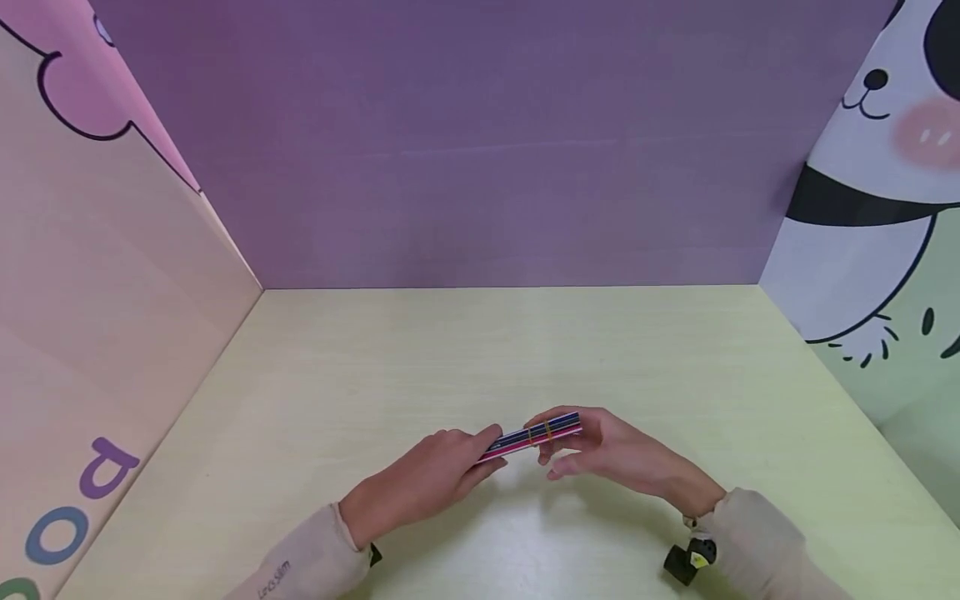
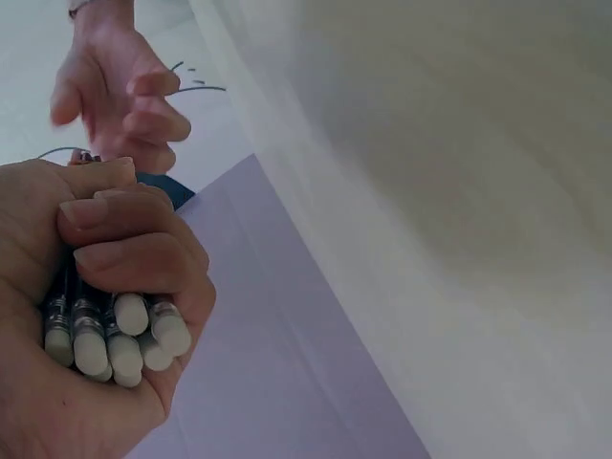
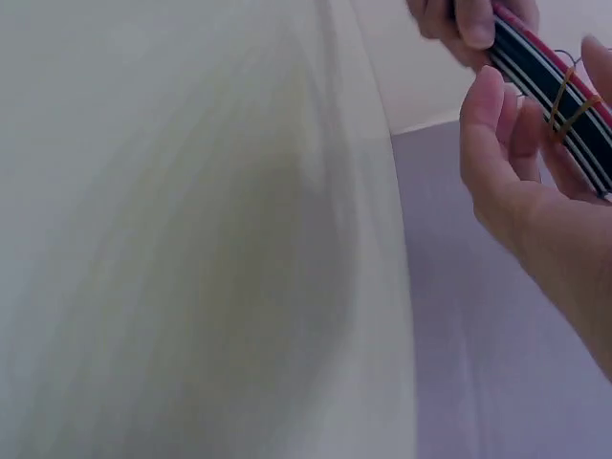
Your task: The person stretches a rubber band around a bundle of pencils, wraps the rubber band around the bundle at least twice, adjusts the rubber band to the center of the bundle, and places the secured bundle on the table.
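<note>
A bundle of striped pencils [image 1: 517, 439], dark with a red one along the edge, is held above the table. My left hand [image 1: 423, 475] grips its near end, fingers wrapped round it. White eraser tips [image 2: 92, 354] stick out of that fist in the left wrist view. Yellowish rubber bands [image 3: 562, 100] circle the bundle towards its other end. My right hand [image 1: 626, 450] is beside that banded end, its fingers loosely bent and spread around it. Its thumb stands apart from the pencils in the head view. Whether its fingertips touch the bands I cannot tell.
A pale wooden table [image 1: 360, 367] lies under both hands. Behind it rises a purple wall panel [image 1: 480, 167]. Printed side panels stand at the left [image 1: 135, 292] and the right [image 1: 862, 275]. A small black device [image 1: 681, 565] is on the right wrist.
</note>
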